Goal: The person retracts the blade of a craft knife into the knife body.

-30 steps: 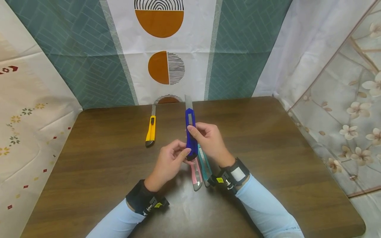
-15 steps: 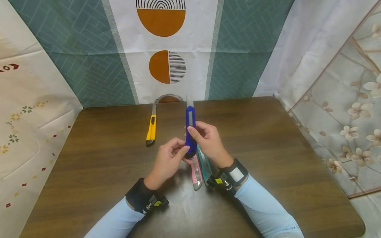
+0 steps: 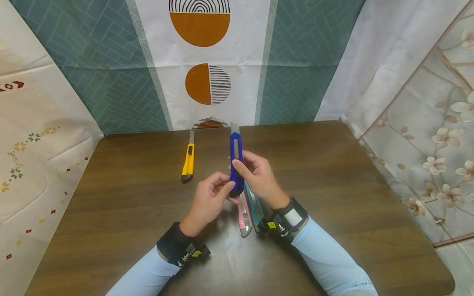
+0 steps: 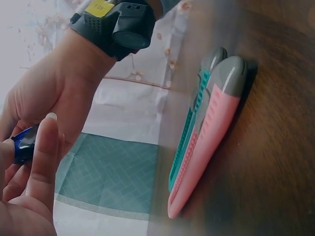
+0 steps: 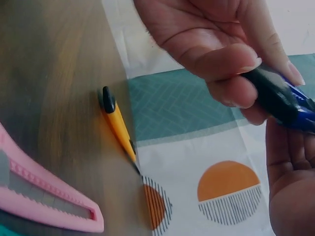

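Above the table a blue box cutter [image 3: 235,144] is held up, its metal blade [image 3: 235,128] sticking out of the far end. My left hand [image 3: 208,200] pinches the dark near end between thumb and fingers. Around the middle of the handle my right hand [image 3: 263,179] grips it, thumb lying on the upper face. In the left wrist view only the cutter's butt [image 4: 24,144] shows between the fingers. A pink box cutter [image 3: 244,220] and a teal box cutter [image 3: 254,205] lie side by side beneath the hands, partly hidden by them.
A yellow box cutter [image 3: 188,162] lies on the brown wooden table [image 3: 129,197] left of the hands, blade pointing to the back edge. Patterned cloth [image 3: 207,84] hangs behind the table, with more on both sides.
The right thumb has slid slightly toward the near end of the blue box cutter, and less of its blade shows than before. The left hand has barely moved.
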Available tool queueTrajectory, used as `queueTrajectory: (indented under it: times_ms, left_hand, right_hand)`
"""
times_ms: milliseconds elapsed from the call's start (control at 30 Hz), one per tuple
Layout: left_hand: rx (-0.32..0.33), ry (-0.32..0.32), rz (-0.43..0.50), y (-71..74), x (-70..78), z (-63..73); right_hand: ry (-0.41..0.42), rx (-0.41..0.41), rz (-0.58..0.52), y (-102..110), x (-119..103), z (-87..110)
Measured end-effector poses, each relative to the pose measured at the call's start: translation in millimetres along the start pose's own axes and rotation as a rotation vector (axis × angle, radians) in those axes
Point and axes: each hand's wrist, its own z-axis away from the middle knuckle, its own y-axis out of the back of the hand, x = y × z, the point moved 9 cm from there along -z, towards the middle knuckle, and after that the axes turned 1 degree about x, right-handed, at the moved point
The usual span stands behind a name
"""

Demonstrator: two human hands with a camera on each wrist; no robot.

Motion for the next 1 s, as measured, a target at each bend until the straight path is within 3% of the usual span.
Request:
queueTrajectory:
  times_ms: [300,667,1000]
  left_hand:
    - [0.020,-0.058,-0.027,3.0,5.6,1.1]
    - [-0.002,-0.049,0.021,-0.1,5.5,-0.7]
    - [-0.006,-0.014,0.056,-0.6,0.1,-0.8]
  right_hand:
    - [-0.029,0.063,0.173,8.0,-1.1,-1.5]
    - [-0.085,0.067,0.143,6.8,-0.2,-0.4]
    - [-0.057,0.068,0.119,3.5,-0.3,0.3]
